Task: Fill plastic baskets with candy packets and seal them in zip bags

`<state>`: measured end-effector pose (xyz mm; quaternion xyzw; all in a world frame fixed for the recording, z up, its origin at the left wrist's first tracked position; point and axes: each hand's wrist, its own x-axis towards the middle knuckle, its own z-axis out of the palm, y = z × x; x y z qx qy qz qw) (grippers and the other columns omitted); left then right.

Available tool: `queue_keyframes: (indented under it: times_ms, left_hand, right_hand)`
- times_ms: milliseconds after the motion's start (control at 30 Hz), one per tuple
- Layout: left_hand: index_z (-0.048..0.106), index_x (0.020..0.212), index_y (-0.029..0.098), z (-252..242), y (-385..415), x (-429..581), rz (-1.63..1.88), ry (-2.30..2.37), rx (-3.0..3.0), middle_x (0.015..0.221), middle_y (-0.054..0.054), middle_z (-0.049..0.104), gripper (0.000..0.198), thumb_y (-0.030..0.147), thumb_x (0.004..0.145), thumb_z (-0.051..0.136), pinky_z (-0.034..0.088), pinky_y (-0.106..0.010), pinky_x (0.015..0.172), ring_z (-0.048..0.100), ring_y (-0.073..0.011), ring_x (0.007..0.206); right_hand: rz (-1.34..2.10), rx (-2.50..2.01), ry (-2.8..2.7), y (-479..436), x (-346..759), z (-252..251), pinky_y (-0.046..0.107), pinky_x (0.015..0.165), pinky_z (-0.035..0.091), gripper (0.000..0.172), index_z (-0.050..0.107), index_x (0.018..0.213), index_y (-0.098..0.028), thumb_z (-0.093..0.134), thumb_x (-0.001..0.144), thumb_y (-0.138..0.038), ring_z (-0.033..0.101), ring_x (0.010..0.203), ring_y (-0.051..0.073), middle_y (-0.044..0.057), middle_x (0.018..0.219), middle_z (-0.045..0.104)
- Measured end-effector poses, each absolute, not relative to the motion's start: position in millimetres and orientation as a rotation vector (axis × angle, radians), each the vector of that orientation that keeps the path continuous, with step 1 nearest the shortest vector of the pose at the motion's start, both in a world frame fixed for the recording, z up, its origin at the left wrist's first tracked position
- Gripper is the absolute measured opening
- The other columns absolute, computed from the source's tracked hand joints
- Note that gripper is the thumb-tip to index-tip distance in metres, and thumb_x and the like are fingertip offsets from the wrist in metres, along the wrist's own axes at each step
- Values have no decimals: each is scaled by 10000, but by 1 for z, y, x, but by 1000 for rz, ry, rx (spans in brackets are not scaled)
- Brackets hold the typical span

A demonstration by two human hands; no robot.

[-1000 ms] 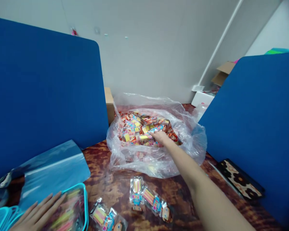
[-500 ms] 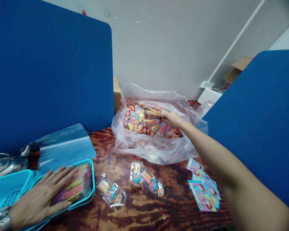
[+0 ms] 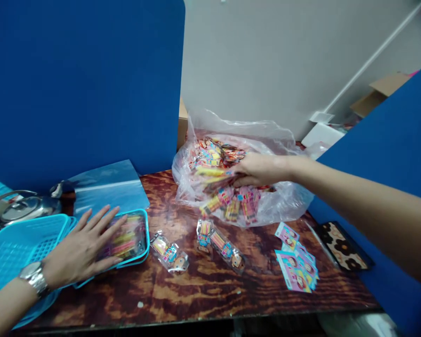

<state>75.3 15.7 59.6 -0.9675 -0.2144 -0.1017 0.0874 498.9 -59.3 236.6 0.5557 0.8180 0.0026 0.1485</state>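
Note:
My left hand, with a metal watch at the wrist, lies spread over a small blue plastic basket. Inside that basket are packets of yellow and pink sticks. On the right, my right hand is closed around a bunch of packets of coloured sticks, blurred by motion, above the front of a large clear plastic bag. Many more small printed packets fill the bag. Three loose packets lie on the table in front, one of them this clear packet near the basket.
Printed cards lie fanned on the wooden table, beside a flower-patterned dark case. Blue panels stand at both sides. An empty blue basket, a metal kettle and a clear plastic sheet are at left.
My right hand has come forward out of the bag's middle toward its front edge, bringing a bunch of packets. My left hand stays on the basket. The view has shifted.

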Motion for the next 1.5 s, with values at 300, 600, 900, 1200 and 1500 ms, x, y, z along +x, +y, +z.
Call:
queue_keyframes:
  times_ms: [300, 600, 900, 1200, 1500]
  left_hand:
    - [313, 1397, 181, -39, -108, 155, -504, -647, -3072, 1324, -130, 495, 570, 376, 879, 448, 426, -352, 937, 478, -261, 1178]
    - [164, 1437, 317, -62, -90, 223, -330, -1100, -3331, 1367, -107, 409, 620, 482, 886, 396, 261, -598, 1006, 248, -377, 1310]
    - [499, 1251, 373, -45, -79, 310, -205, -886, -3448, 1189, -101, 484, 489, 611, 860, 328, 262, -643, 952, 386, -372, 1198]
    - [349, 1347, 424, -71, -98, 323, -162, -353, -3457, 1315, -88, 424, 483, 450, 872, 432, 130, -683, 983, 282, -403, 1260]
    - [395, 1313, 449, -68, -86, 316, -72, -129, -3434, 1379, -100, 392, 450, 523, 869, 408, 187, -681, 957, 331, -403, 1243]
  right_hand:
    - [-261, 1308, 2186, -71, 462, 198, 291, 629, 392, 145, 662, 938, -210, 540, 861, -214, 598, 685, 174, 63, 794, 680]
    - [-170, 1310, 2108, -84, 481, 193, 266, 596, 369, 164, 641, 964, -160, 518, 870, -212, 618, 705, 181, 84, 800, 678]
    - [-198, 1378, 2062, -106, 494, 195, 252, 588, 365, 167, 640, 951, -165, 505, 894, -245, 619, 710, 173, 71, 809, 680]
    - [-190, 1437, 2058, -122, 516, 186, 259, 552, 361, 178, 628, 979, -164, 504, 890, -255, 612, 663, 170, 71, 759, 666]
    - [-247, 1370, 2088, -119, 511, 179, 265, 582, 389, 170, 643, 968, -166, 516, 878, -231, 611, 687, 166, 76, 800, 674]
